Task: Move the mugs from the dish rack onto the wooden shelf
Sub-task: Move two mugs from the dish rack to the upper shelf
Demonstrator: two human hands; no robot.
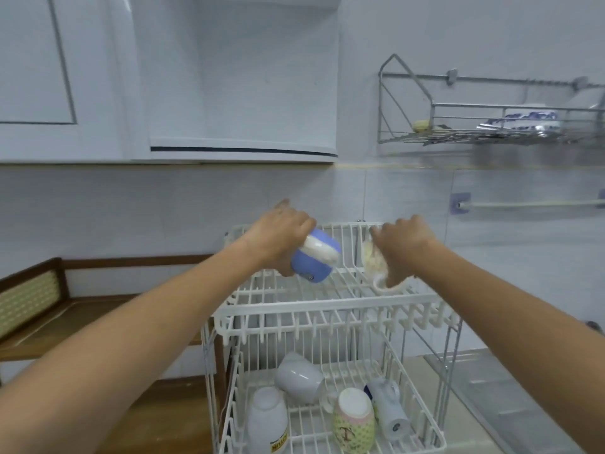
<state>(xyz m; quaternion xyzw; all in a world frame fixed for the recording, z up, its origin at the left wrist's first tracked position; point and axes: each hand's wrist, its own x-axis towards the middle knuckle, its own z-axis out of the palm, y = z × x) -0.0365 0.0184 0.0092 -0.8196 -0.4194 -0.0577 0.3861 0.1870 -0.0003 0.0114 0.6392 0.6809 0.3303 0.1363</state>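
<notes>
A white two-tier wire dish rack (327,311) stands in front of me. Over its upper tier my left hand (280,235) grips a blue and white mug (316,258), tilted with its base toward me. My right hand (404,239) holds a cream patterned mug (376,265) at the upper tier's right side, partly hidden by my fingers. The lower tier holds a white mug on its side (299,376), an upside-down white mug with a yellow label (266,419), an upside-down green-dotted mug (353,421) and a white tumbler lying flat (389,411). The wooden shelf (75,317) lies to the left.
White wall cabinets (131,77) hang above. A metal wall rack (484,126) with blue-patterned dishes is at the upper right, with a towel bar (530,204) below it. A clear draining tray (510,398) sits to the right of the dish rack.
</notes>
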